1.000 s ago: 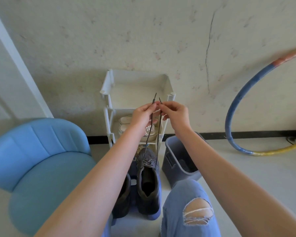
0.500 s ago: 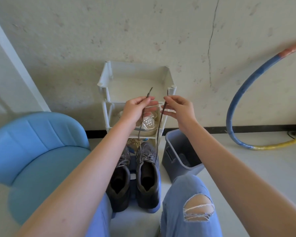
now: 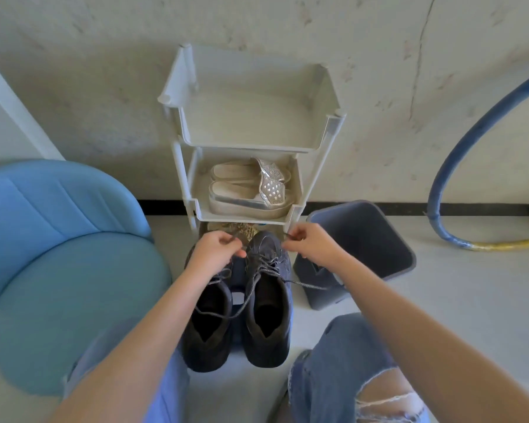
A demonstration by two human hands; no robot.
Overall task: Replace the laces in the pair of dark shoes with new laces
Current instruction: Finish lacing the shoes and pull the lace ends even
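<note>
The left hand [image 3: 216, 251] has its fingers curled and pinches one end of a grey lace [image 3: 306, 284]. The right hand [image 3: 310, 244] is curled in the same way and pinches the other end, and a dark tip shows just beside its thumb. The two hands are level with each other, one on each side of the toe of the dark shoe [image 3: 268, 303] that carries this lace.

From the left hand the eyelets lie at about four o'clock, and from the right hand at about eight o'clock. Both hands are about equally near. The long axis of the shoe runs from twelve to six o'clock, with the toe at twelve toward the white rack [image 3: 324, 141] and the heel toward the person.

One strand falls loose across the second dark shoe [image 3: 206, 328], which stands just beside the first at nine o'clock. The other strand runs out toward three o'clock, in front of the grey bin [image 3: 379, 239].

Whether this lace is the old or the new one I cannot tell. I judge that the coming move must work both ends evenly, along the axis of the shoe.
</note>
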